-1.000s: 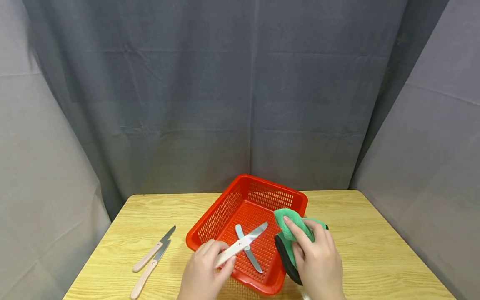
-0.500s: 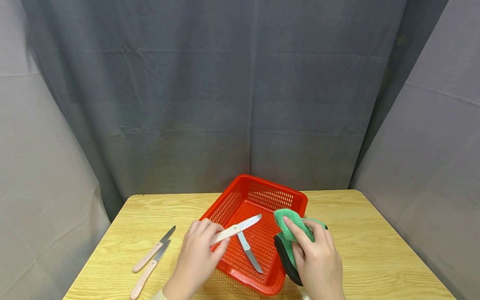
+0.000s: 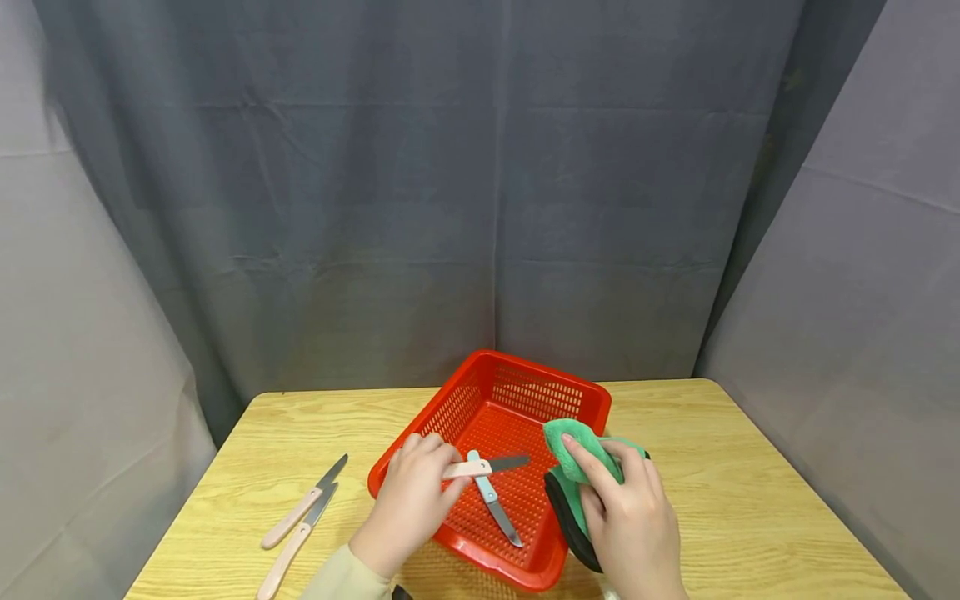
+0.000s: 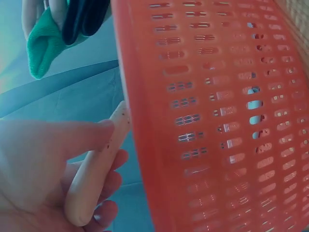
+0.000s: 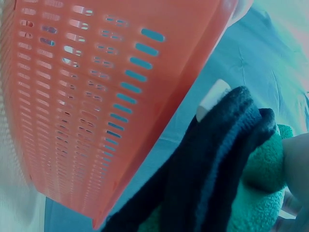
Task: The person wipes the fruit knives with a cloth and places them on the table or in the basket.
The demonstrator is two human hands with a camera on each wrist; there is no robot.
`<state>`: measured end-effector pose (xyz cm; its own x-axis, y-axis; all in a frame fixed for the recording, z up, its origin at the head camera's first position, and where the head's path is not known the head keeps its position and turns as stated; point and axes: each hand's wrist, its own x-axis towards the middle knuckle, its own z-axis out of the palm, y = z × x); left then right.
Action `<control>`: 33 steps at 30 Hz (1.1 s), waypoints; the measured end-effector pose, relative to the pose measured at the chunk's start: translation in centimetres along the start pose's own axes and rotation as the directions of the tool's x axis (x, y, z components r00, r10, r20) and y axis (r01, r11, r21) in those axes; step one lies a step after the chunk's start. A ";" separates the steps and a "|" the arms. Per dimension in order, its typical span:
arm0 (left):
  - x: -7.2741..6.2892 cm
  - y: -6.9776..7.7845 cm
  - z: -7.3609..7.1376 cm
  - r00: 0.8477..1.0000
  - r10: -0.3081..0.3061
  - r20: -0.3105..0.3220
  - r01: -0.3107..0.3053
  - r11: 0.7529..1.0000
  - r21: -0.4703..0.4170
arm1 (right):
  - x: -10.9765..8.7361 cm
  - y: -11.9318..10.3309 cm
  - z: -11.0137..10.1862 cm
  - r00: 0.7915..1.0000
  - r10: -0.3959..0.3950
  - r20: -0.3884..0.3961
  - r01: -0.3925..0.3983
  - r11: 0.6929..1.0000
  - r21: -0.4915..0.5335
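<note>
My left hand (image 3: 416,492) grips a knife by its pale handle (image 4: 96,179), with the blade (image 3: 510,462) reaching out over the red basket (image 3: 491,569). Inside the basket lies a second knife (image 3: 491,498) with a light blue handle. My right hand (image 3: 632,521) holds a folded green cloth (image 3: 573,450) with dark edging at the basket's right side. In the right wrist view the cloth's dark edge (image 5: 212,159) hangs beside the basket wall (image 5: 72,96), and a small white tag (image 5: 212,99) sticks out from it.
Two pale-handled knives (image 3: 292,517) (image 3: 287,558) lie side by side on the wooden table (image 3: 720,475), left of the basket. A grey curtain (image 3: 375,208) hangs behind the table, with light cloth walls (image 3: 847,292) at both sides.
My left hand has moved up and over the basket's left rim with the knife, whose blade has swung to point nearly level to the right. The right hand keeps its place with the cloth.
</note>
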<state>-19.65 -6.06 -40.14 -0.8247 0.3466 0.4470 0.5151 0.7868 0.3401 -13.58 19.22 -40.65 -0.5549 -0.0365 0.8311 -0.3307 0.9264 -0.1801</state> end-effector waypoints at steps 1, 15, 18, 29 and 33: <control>0.1 0.0 0.1 1.000 -0.003 0.017 0.003 1.000 -0.001 | 0.0 0.0 0.0 1.000 -0.001 0.001 0.001 1.000 -0.003; 0.9 0.3 1.0 0.989 0.035 0.147 -0.047 0.996 0.080 | 0.0 0.1 0.2 1.000 0.001 0.012 -0.001 1.000 -0.005; 1.0 0.4 1.0 0.985 0.045 0.168 -0.060 0.995 0.081 | -0.1 0.2 0.2 1.000 0.003 0.014 -0.003 1.000 -0.006; 1.2 0.3 1.6 0.980 0.068 0.190 -0.090 0.989 0.115 | -0.1 0.2 0.2 1.000 0.002 0.020 -0.002 1.000 -0.001; 1.2 0.1 1.8 0.978 0.076 0.193 -0.100 0.988 0.119 | -0.1 0.2 0.2 1.000 0.002 0.017 -0.002 1.000 0.001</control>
<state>-20.99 -4.65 -41.02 -0.8127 0.4977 0.3030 0.5638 0.8031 0.1929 -13.75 19.29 -40.91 -0.5682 -0.0409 0.8219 -0.3303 0.9261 -0.1822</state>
